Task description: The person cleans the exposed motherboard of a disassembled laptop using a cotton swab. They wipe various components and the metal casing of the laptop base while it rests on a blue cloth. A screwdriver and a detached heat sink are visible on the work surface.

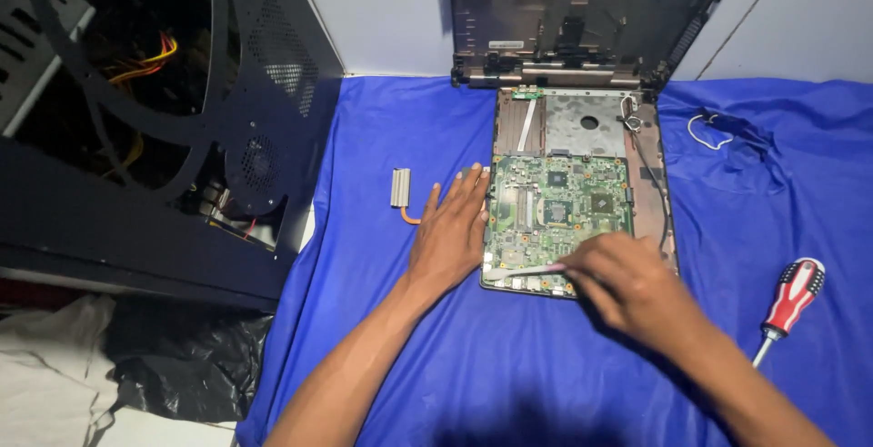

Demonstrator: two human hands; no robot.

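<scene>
An opened laptop base (650, 194) lies on a blue cloth (509, 365), its green motherboard (556, 210) exposed. My left hand (448, 233) rests flat on the cloth, fingers apart, touching the board's left edge. My right hand (627, 283) is at the board's front edge, fingers pinched on a thin pale tool (532, 271) that lies along the lower rim. The right hand is blurred.
A laptop lid shell (573, 20) leans against the wall behind. A copper heat pipe with fins (401, 190) lies left of my left hand. A red and white screwdriver (791, 300) lies at the right. A black computer case (155, 110) stands at the left.
</scene>
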